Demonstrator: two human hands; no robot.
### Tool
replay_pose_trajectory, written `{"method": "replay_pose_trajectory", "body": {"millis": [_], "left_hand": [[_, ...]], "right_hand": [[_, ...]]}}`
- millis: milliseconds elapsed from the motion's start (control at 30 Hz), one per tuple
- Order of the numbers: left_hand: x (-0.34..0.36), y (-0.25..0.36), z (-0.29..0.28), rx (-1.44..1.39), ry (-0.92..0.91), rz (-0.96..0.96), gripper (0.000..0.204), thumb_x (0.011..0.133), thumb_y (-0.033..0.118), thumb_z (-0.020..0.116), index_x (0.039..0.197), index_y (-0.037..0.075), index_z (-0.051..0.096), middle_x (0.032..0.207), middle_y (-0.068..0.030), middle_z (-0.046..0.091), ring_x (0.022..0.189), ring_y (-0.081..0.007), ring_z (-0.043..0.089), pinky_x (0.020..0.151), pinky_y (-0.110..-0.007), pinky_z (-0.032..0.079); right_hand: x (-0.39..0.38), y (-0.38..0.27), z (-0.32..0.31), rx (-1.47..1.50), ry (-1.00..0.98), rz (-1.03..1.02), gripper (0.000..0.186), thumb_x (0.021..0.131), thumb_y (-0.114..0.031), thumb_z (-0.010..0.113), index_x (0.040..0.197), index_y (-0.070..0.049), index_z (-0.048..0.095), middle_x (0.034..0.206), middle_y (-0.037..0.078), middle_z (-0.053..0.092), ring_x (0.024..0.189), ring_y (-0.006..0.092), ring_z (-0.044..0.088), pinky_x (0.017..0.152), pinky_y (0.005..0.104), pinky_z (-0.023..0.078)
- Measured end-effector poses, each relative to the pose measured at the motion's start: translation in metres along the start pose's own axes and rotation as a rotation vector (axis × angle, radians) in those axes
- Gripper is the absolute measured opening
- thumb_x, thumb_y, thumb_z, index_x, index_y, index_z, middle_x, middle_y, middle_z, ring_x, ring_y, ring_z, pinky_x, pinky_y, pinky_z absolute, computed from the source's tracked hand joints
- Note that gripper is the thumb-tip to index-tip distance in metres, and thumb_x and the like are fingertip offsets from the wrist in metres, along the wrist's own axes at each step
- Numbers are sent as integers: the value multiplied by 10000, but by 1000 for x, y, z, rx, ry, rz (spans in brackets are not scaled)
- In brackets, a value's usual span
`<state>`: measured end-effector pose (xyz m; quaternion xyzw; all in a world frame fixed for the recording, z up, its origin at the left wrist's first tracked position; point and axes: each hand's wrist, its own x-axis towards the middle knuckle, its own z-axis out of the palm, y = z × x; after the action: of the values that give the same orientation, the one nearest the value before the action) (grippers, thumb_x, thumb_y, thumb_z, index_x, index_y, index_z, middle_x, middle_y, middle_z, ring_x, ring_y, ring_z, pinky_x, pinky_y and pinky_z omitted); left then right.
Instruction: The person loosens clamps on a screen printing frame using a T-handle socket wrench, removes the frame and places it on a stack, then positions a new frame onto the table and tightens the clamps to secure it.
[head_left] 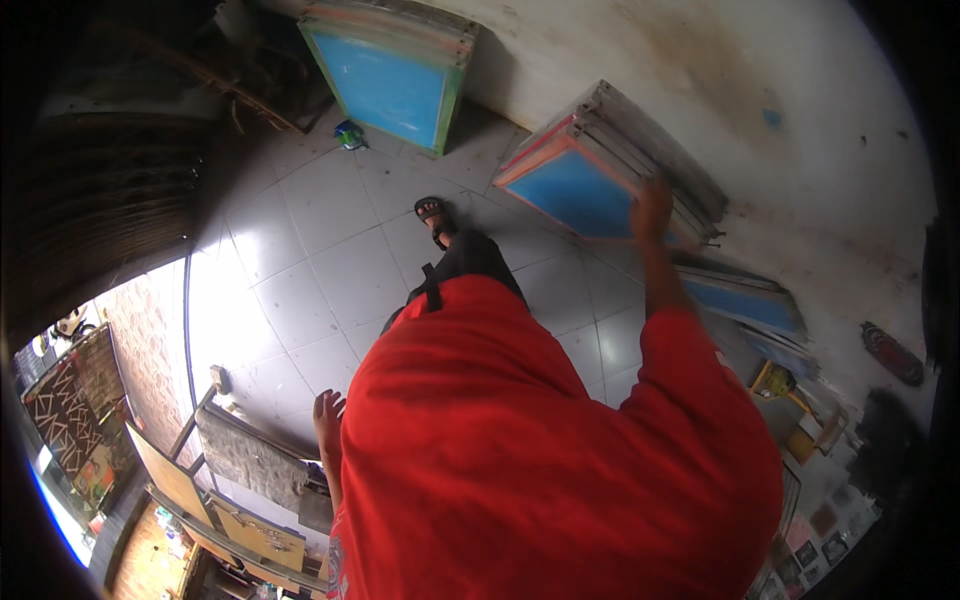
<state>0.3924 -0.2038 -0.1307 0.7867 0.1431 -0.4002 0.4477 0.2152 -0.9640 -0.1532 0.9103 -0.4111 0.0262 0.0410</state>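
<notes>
Ahead on the right, a stack of screen printing frames (572, 192) with blue mesh and worn wooden edges leans against the wall. My right hand (652, 210) is at the stack's near upper edge, its fingers closed on a frame there; the fingertips are slightly blurred. At my left side hangs my left hand (328, 412), holding nothing, its fingers loosely bent and apart. My red-sleeved right arm reaches forward, and a sandalled foot (432, 212) stands on the tiles in front of me.
Another stack of blue-mesh frames (385, 85) leans farther ahead, with a small green and blue packet (350, 135) by its foot. More frames (740, 300) lean on the right. Left behind are a rail with a grey cloth (250, 450) and wooden boards (170, 475).
</notes>
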Motion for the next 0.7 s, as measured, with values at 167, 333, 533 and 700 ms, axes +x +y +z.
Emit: {"method": "replay_pose_trajectory", "body": {"millis": [167,333,533,700], "left_hand": [[-63,9,34,-147,165,-112,414,927,353,435,1199,41,456,1158,-136,551,1009,-241,564,803,-344,447],[-146,-115,67,-265,316,-135,414,913,361,442,1175,42,470,1116,-124,563,937,-219,574,746,-356,464],[-224,-281,113,-331,347,-393,484,888,438,452,1177,49,469,1106,-125,561,902,-216,571,702,-357,467],[-233,-340,139,-388,327,-477,543,868,501,461,1178,55,469,1097,-126,558,874,-213,568,665,-357,470]], "right_hand": [[0,-13,-7,-31,-44,53,446,735,-135,683,1145,-30,544,1142,178,527,1070,320,501,919,429,391],[-52,-32,-36,-238,-365,-374,222,701,-194,697,874,-66,645,844,152,625,802,331,601,679,439,465],[-117,-72,8,-122,-642,-364,178,712,-159,651,853,-51,647,868,164,633,842,324,619,684,417,490],[-143,-119,-50,-33,-567,-587,184,720,-167,645,858,-45,655,864,153,646,832,319,626,705,405,499]]}}
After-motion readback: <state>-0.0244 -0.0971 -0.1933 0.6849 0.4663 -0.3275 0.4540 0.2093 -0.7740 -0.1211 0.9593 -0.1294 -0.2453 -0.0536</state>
